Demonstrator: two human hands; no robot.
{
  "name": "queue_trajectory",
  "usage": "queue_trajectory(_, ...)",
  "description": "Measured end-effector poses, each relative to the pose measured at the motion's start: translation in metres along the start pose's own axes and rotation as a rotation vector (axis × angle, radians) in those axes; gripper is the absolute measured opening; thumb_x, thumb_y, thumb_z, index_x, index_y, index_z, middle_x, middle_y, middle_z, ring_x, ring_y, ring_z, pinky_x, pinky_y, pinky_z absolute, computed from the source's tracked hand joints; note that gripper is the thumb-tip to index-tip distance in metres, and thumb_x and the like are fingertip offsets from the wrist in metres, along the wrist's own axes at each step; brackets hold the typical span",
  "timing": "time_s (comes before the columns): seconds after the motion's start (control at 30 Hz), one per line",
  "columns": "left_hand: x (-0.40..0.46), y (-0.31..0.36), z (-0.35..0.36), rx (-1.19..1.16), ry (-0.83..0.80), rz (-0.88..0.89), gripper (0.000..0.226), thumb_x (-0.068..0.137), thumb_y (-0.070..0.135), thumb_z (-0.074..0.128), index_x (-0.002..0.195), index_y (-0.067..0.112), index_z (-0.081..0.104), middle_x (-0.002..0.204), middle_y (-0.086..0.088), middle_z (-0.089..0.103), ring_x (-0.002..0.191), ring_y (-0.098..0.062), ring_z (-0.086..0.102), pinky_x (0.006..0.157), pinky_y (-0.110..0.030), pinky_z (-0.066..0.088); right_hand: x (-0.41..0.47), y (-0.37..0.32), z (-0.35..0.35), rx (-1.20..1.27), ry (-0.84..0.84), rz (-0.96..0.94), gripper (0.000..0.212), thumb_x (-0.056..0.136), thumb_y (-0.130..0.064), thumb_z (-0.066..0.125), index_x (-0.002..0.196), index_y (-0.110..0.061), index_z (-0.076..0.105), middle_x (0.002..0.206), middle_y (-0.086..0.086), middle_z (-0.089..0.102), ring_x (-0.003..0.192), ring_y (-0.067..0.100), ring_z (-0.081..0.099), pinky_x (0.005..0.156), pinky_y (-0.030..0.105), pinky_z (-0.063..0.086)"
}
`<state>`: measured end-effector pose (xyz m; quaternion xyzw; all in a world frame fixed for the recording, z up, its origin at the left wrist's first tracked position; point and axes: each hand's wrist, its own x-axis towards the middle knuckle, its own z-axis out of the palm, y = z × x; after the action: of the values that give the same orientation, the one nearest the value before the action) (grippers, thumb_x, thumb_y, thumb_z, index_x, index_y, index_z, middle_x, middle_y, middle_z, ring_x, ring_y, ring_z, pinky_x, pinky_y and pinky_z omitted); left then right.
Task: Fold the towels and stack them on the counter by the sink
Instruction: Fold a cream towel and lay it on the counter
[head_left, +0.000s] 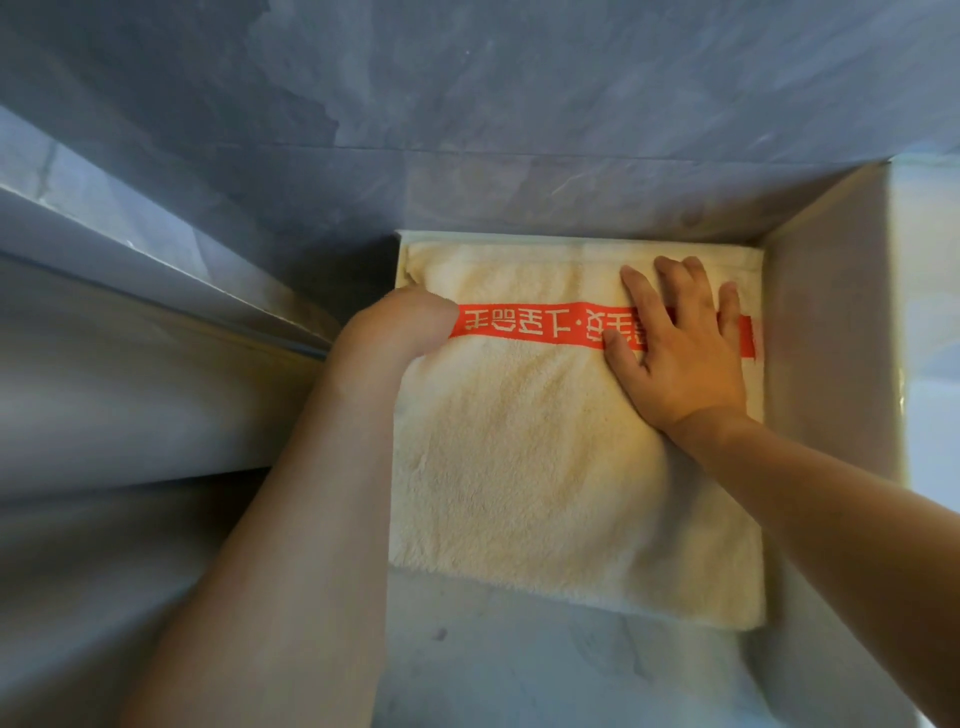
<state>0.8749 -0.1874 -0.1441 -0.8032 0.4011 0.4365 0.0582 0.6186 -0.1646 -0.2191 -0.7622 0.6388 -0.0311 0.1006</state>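
Marbled blue-grey stone wall (467, 104) all across the top, same veined stone for the desk (519, 675) down below, bare patch of it showing at the near edge. Pale stone side panel (826, 338) standing upright on the right, boxing in the corner. Slanted grey ledge (156, 260) running along the left side.

Folded cream fluffy towel (545, 467) lying flat on the desk, tucked right into that corner, far edge against the back wall, right edge against the side panel. Roughly square, near edge a bit slanted. Looks like a second pale layer peeking out at the far edge underneath, can't really tell if it's another towel or just a fold. Orange woven band with white characters (524, 323) running left to right across the far half, lettering upside down from here.

Left forearm coming in from the bottom, left hand (405, 322) at the towel's left edge by the end of the orange band. Fingers hidden from this angle, so no telling whether clenched, loose or grabbing the edge. Right hand (680, 353) spread flat, fingers straight and fanned out, palm down pressing on the towel's right side, covering part of the band.
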Motion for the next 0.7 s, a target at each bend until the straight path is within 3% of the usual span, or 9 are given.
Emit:
queue_trajectory(0.13, 0.003, -0.007, 0.009, -0.549, 0.168, -0.011, 0.022, 0.088, 0.033, 0.056, 0.082, 0.012, 0.058, 0.079, -0.002, 0.056, 0.069, -0.016, 0.053, 0.062, -0.030, 0.037, -0.002, 0.000, 0.000, 0.001, -0.005, 0.000, 0.063, 0.094, -0.056, 0.029, 0.150, -0.028, 0.029, 0.157, 0.005, 0.022, 0.148, 0.026, 0.009, 0.119, 0.054, 0.004)
queue_trajectory(0.27, 0.008, -0.008, 0.012, -0.684, 0.300, 0.108, 0.023, 0.091, 0.021, 0.052, 0.071, 0.012, 0.044, 0.071, -0.008, 0.043, 0.064, -0.018, 0.040, 0.059, -0.034, 0.031, -0.001, 0.001, 0.000, -0.008, -0.016, 0.000, 0.063, 0.094, -0.057, 0.027, 0.151, -0.029, 0.028, 0.157, 0.005, 0.021, 0.149, 0.026, 0.008, 0.119, 0.054, 0.003)
queue_trajectory(0.37, 0.018, -0.022, 0.016, -0.547, 0.488, 0.201, 0.031, 0.096, 0.020, 0.052, 0.066, 0.012, 0.045, 0.066, -0.001, 0.047, 0.058, -0.013, 0.043, 0.055, -0.028, 0.034, -0.001, 0.000, 0.001, -0.001, -0.009, -0.010, 0.062, 0.095, -0.057, 0.026, 0.150, -0.028, 0.029, 0.157, 0.005, 0.022, 0.149, 0.026, 0.009, 0.119, 0.053, 0.003)
queue_trajectory(0.43, 0.024, -0.028, 0.020, -0.399, 0.613, 0.245, 0.021, 0.098, 0.025, 0.054, 0.084, 0.010, 0.056, 0.086, -0.004, 0.060, 0.075, -0.016, 0.056, 0.063, -0.030, 0.039, -0.001, 0.000, 0.000, 0.019, 0.003, -0.003, 0.062, 0.095, -0.056, 0.025, 0.151, -0.027, 0.029, 0.158, 0.005, 0.022, 0.148, 0.026, 0.010, 0.119, 0.054, 0.003)
queue_trajectory(0.5, 0.024, -0.031, 0.026, -0.243, 0.755, 0.222, 0.016, 0.098, 0.027, 0.055, 0.106, 0.013, 0.056, 0.112, -0.006, 0.061, 0.096, -0.021, 0.058, 0.073, -0.030, 0.038, -0.001, -0.001, 0.000, 0.029, 0.012, 0.027, 0.063, 0.096, -0.054, 0.024, 0.152, -0.026, 0.026, 0.159, 0.006, 0.020, 0.149, 0.025, 0.010, 0.119, 0.054, 0.002)
queue_trajectory(0.57, 0.015, -0.029, 0.036, -0.024, 0.999, 0.241, 0.025, 0.096, 0.026, 0.055, 0.118, 0.015, 0.053, 0.122, -0.009, 0.055, 0.108, -0.027, 0.054, 0.084, -0.035, 0.038, -0.001, -0.002, 0.001, 0.020, 0.018, 0.048, 0.060, 0.098, -0.050, 0.023, 0.153, -0.026, 0.024, 0.161, 0.006, 0.016, 0.149, 0.026, 0.008, 0.118, 0.056, 0.001)
queue_trajectory(0.6, 0.007, -0.023, 0.045, 0.060, 1.084, 0.355, 0.026, 0.095, 0.024, 0.055, 0.119, 0.014, 0.054, 0.122, -0.010, 0.055, 0.109, -0.029, 0.052, 0.089, -0.038, 0.037, 0.000, -0.002, 0.002, 0.010, 0.013, 0.046, 0.058, 0.099, -0.048, 0.023, 0.153, -0.027, 0.023, 0.161, 0.006, 0.015, 0.149, 0.027, 0.008, 0.118, 0.057, 0.000)
queue_trajectory(0.63, -0.002, -0.014, 0.058, 0.118, 1.081, 0.531, 0.025, 0.094, 0.020, 0.055, 0.117, 0.013, 0.056, 0.121, -0.011, 0.056, 0.109, -0.030, 0.051, 0.092, -0.039, 0.036, 0.000, -0.002, 0.002, 0.000, 0.003, 0.040, 0.057, 0.099, -0.045, 0.022, 0.154, -0.027, 0.023, 0.162, 0.006, 0.014, 0.149, 0.028, 0.007, 0.118, 0.058, 0.001)
queue_trajectory(0.7, -0.009, 0.007, 0.090, 0.229, 0.858, 0.850, 0.025, 0.095, 0.016, 0.054, 0.119, 0.011, 0.060, 0.124, -0.011, 0.058, 0.115, -0.031, 0.052, 0.100, -0.042, 0.036, 0.002, -0.001, 0.003, -0.025, -0.017, 0.041, 0.058, 0.099, -0.042, 0.021, 0.154, -0.028, 0.020, 0.163, 0.006, 0.011, 0.149, 0.029, 0.006, 0.117, 0.059, 0.001)
